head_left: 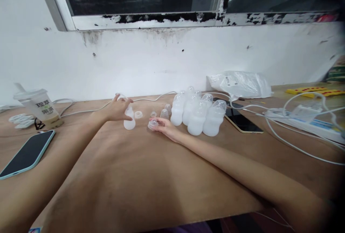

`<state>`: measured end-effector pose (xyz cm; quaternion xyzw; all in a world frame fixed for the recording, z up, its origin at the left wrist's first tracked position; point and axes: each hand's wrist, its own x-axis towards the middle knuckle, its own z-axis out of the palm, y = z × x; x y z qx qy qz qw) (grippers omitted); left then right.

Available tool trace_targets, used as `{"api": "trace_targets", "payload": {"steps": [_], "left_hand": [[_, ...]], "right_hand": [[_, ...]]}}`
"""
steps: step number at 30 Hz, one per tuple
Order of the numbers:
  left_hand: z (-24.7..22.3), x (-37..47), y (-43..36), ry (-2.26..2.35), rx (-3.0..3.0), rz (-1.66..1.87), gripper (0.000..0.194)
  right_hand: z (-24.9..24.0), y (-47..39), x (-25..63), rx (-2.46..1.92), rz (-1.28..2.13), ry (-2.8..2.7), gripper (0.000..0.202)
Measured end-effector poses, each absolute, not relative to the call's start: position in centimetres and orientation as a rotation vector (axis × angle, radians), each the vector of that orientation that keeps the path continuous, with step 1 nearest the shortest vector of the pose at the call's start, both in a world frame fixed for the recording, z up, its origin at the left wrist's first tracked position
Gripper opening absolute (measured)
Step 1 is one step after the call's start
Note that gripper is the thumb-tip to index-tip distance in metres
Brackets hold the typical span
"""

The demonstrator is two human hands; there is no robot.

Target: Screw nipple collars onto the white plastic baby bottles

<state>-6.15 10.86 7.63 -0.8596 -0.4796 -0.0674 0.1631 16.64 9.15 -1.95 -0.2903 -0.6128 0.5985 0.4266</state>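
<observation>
The table (129, 186) is occupied by a cluster of milky bottles (198, 114), stood upright with domed caps on top, beyond and right of the right grip (167, 129). A single milky bottle (129, 124) is grasped by the left grip (118, 110), the fingers being wrapped about its upper part; its rounded base is pointed nearward, its long axis set nearly fore-and-aft (whether it is tilted cannot be told). A clear cap (152, 124) is pinched at the right fingertips, dome upward. Beside the bottle a pale ring (138, 114) is laid flat.
</observation>
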Motion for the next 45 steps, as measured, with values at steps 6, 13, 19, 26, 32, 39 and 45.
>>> {"api": "trace_targets", "payload": {"steps": [6, 13, 19, 26, 32, 39, 45], "left_hand": [[2.2, -2.4, 6.4, -1.497, -2.613, -1.204, 0.06], [-1.8, -1.9, 6.9, -1.722, -2.61, -1.51, 0.051], [-1.6, -2.2, 6.9, -1.727, -2.62, -1.477, 0.05], [-1.6, -2.3, 7.0, -1.71, -2.593, -1.442, 0.052], [-1.1, -2.4, 6.6, -1.54, -2.586, -1.316, 0.055], [-0.9, -2.8, 5.8, -1.458, -2.674, -1.023, 0.051], [-1.3, -2.8, 6.0, -1.467, -2.587, -1.114, 0.05]], "right_hand": [[-1.7, 9.0, 16.6, -0.691, 1.348, -1.589, 0.033], [-1.9, 9.1, 16.6, -0.745, 1.308, -1.586, 0.03], [-2.1, 9.2, 16.6, -0.81, 1.304, -1.562, 0.036], [-1.9, 9.0, 16.5, -0.767, 1.346, -1.443, 0.034], [-1.6, 9.2, 16.7, -0.695, 1.226, -1.415, 0.028], [-2.0, 9.9, 17.3, -0.687, 1.248, -1.438, 0.032], [-1.8, 10.2, 18.2, -0.587, 1.241, -1.699, 0.05]]}}
